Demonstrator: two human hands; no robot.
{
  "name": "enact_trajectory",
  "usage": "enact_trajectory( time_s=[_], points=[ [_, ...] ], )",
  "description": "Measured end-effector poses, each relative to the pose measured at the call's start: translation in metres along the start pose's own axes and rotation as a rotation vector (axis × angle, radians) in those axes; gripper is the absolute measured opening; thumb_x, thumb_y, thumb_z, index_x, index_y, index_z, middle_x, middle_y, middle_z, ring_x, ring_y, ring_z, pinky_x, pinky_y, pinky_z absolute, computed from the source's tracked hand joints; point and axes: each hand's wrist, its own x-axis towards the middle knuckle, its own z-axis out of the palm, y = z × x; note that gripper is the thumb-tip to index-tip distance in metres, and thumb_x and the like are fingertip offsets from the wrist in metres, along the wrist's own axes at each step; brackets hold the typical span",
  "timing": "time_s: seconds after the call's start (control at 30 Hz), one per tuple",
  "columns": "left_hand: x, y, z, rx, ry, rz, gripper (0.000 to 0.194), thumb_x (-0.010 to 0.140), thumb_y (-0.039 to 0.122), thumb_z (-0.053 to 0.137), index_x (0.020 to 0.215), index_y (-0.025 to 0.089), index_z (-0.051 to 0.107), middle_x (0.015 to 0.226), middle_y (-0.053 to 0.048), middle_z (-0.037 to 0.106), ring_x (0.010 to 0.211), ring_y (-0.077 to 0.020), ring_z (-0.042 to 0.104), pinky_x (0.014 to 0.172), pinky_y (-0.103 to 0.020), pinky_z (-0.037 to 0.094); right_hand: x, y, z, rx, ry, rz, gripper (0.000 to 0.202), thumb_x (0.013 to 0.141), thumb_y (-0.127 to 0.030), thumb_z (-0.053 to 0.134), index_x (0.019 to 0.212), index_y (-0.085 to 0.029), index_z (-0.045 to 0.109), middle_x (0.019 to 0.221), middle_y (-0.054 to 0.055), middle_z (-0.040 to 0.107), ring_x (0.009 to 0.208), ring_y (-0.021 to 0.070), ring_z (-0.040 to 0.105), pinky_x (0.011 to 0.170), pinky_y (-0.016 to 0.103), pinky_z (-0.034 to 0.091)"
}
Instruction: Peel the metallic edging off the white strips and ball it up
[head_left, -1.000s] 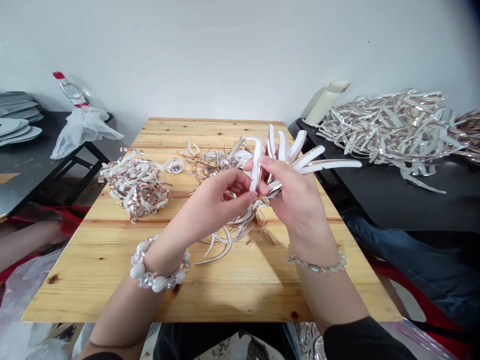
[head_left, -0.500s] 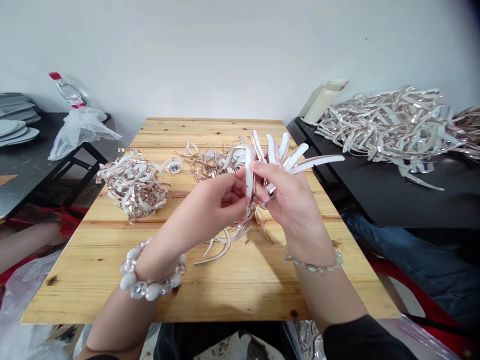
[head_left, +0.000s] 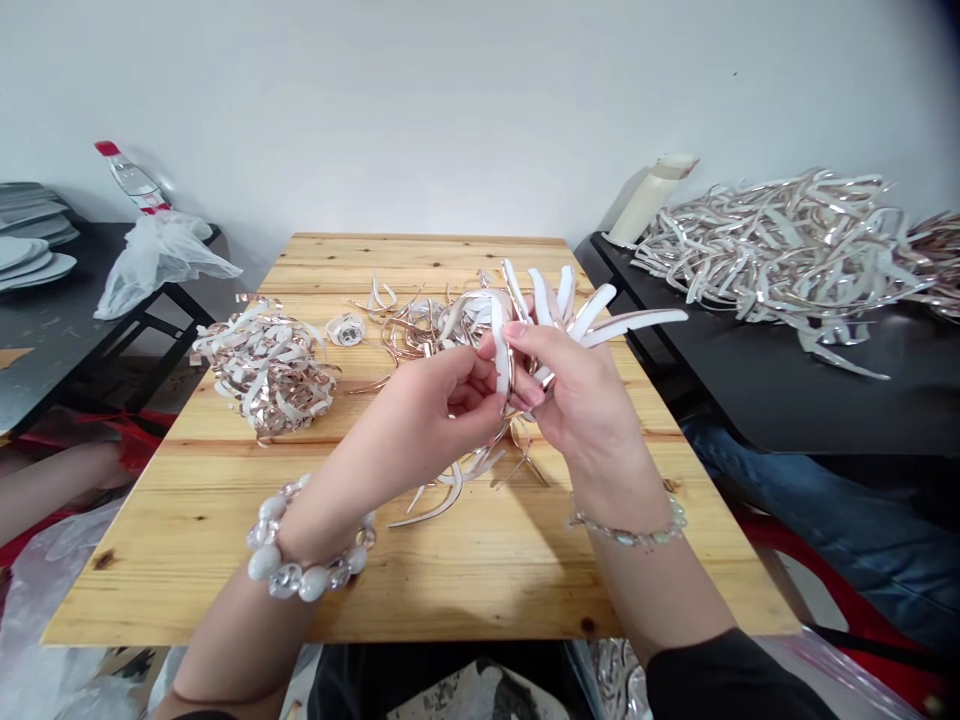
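Several curved strips (head_left: 636, 324), white on one face and shiny rose-gold along the edge, fan out from my right hand (head_left: 589, 385), which is closed around them. Between both hands stands one upright white strip (head_left: 501, 340); my right thumb presses near its upper part. My left hand (head_left: 442, 400) is closed, its thumb and fingers pinching that strip's lower end. What else the fingers hold is hidden. Beneath and behind the hands lies a loose heap of similar strips (head_left: 409, 335) on the wooden table (head_left: 450, 590).
A tangled pile of cut trimmings (head_left: 270, 370) lies on the left, beside a roll of tape (head_left: 346, 329). On the right dark table is a large strip pile (head_left: 787, 250) and a pale cylinder (head_left: 652, 200). A bottle (head_left: 135, 180) and plastic bag (head_left: 161, 255) stand left.
My left hand has shifted slightly right, with its wrist turned a little. The upright strip's lower end has moved slightly right. My right hand and its fan of strips stay nearly still.
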Motion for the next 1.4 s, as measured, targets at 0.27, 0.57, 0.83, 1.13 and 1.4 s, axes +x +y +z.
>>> enact_trajectory(
  time_s=[0.27, 0.57, 0.83, 1.13, 1.4],
  points=[
    [-0.001, 0.004, 0.004, -0.055, 0.038, 0.001, 0.010, 0.083, 0.014, 0.050, 0.083, 0.013, 0.060, 0.065, 0.002, 0.058, 0.051, -0.0049, 0.050, 0.050, -0.017, 0.043, -0.002, 0.000, 0.002, 0.000, 0.014, -0.029, 0.022, 0.079, -0.023, 0.057, 0.061, -0.015, 0.067, 0.035, -0.006, 0.042, 0.033, 0.0041, 0.035, 0.036, 0.018, 0.027],
    [0.002, 0.004, 0.001, -0.213, -0.067, -0.018, 0.008, 0.083, 0.011, 0.053, 0.086, 0.010, 0.060, 0.069, 0.001, 0.061, 0.060, -0.0055, 0.058, 0.058, -0.015, 0.049, -0.006, -0.006, -0.001, -0.026, -0.039, -0.055, 0.022, 0.082, -0.021, 0.055, 0.065, -0.015, 0.068, 0.037, -0.007, 0.040, 0.035, 0.0067, 0.038, 0.034, 0.020, 0.034],
    [0.003, 0.003, -0.001, -0.221, -0.094, -0.056, 0.006, 0.085, 0.013, 0.056, 0.082, 0.012, 0.061, 0.067, 0.002, 0.063, 0.060, -0.0055, 0.058, 0.059, -0.016, 0.048, -0.006, -0.007, -0.002, -0.074, -0.036, -0.103, 0.019, 0.081, -0.019, 0.056, 0.065, -0.017, 0.066, 0.045, -0.005, 0.048, 0.034, 0.0056, 0.037, 0.033, 0.020, 0.032],
    [0.004, 0.001, 0.003, -0.246, -0.058, -0.026, 0.005, 0.083, 0.012, 0.054, 0.081, 0.012, 0.058, 0.063, 0.004, 0.056, 0.056, -0.0042, 0.051, 0.053, -0.015, 0.042, -0.006, -0.008, -0.002, -0.075, -0.033, -0.097, 0.021, 0.080, -0.020, 0.055, 0.063, -0.016, 0.066, 0.041, -0.005, 0.044, 0.035, 0.0051, 0.035, 0.035, 0.020, 0.030],
    [0.003, -0.003, 0.014, -0.266, 0.029, 0.034, 0.009, 0.082, 0.011, 0.052, 0.087, 0.012, 0.060, 0.083, -0.002, 0.058, 0.067, -0.0067, 0.046, 0.057, -0.019, 0.038, -0.007, -0.007, 0.000, -0.081, 0.002, -0.148, 0.018, 0.079, -0.019, 0.055, 0.064, -0.016, 0.064, 0.051, -0.003, 0.052, 0.037, 0.0039, 0.036, 0.037, 0.020, 0.024]
  ],
)
